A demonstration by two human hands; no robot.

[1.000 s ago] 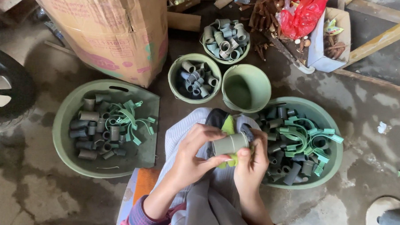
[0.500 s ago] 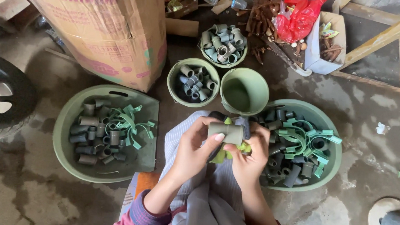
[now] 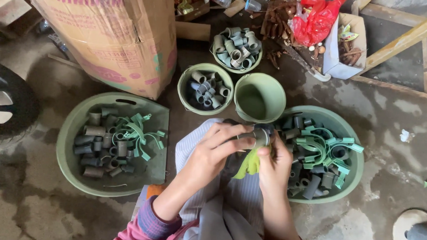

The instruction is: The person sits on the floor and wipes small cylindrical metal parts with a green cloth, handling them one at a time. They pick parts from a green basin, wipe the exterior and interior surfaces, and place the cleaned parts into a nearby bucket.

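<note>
My left hand and my right hand meet over my lap, both closed around one short grey pipe fitting. A yellow-green cloth hangs below the fitting, pinched under my right fingers. Just right of my hands stands a green basin with grey fittings and green clamps. A similar green basin lies to the left.
Above my hands stand an empty green bowl, a bowl of grey fittings and a further bowl of fittings. A cardboard box stands at upper left, a tyre at the left edge, a red bag at the top.
The fitting has turned in my hands and shifted slightly right; my left fingers now wrap over it and the cloth has dropped beneath it.
</note>
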